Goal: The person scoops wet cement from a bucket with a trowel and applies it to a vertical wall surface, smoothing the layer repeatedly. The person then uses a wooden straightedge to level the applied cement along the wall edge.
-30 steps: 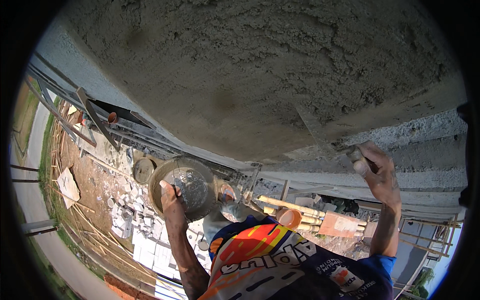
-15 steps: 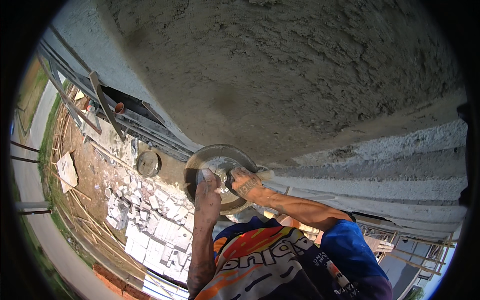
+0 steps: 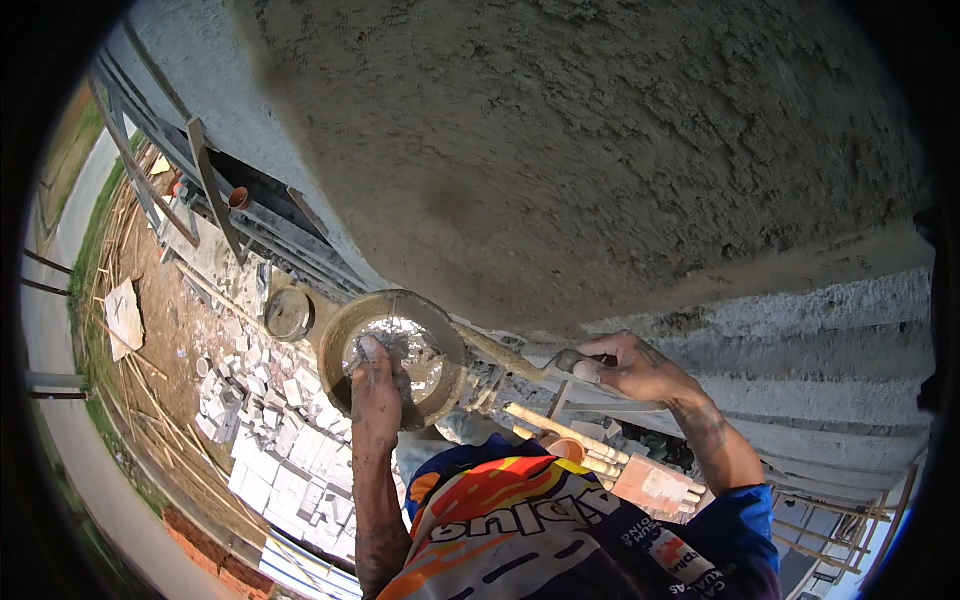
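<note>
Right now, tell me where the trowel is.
In the head view, the trowel is gripped by the right hand just right of centre, its blade reaching left to the rim of the round mortar pan that the left hand holds.

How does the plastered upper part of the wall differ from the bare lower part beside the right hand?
The plastered upper wall is brownish-grey, rough and lumpy, with no joints showing; the bare lower wall is paler grey and shows horizontal courses with lines between them. The plastered part covers much more of the view than the bare part. The right hand holds a trowel near their border. Both belong to one wall.
</note>
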A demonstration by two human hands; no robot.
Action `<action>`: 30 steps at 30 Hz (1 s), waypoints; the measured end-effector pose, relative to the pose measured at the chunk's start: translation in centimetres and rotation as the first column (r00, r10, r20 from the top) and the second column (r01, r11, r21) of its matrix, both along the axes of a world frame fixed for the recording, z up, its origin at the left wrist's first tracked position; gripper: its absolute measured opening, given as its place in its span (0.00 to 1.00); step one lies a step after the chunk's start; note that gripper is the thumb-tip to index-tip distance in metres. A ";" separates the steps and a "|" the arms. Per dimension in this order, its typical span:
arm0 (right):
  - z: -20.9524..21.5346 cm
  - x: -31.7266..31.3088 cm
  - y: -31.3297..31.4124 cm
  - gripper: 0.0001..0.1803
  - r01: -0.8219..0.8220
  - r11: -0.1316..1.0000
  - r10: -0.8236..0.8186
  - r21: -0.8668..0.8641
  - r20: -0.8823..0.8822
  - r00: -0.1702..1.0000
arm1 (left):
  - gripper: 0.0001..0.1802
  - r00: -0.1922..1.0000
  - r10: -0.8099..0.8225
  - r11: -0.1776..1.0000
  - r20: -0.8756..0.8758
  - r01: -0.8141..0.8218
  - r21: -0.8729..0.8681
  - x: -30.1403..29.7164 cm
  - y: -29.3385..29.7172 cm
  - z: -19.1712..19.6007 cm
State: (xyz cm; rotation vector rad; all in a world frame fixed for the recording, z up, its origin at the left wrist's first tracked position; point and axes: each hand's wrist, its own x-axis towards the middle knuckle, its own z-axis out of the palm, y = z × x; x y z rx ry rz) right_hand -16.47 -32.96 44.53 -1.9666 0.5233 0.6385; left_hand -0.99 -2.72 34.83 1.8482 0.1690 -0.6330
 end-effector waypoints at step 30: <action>-14.6 7.9 10.8 0.20 -0.387 0.731 0.623 -0.562 0.317 0.715 | 0.36 0.990 0.116 0.962 -0.079 -0.132 -0.239 1.7 3.7 0.8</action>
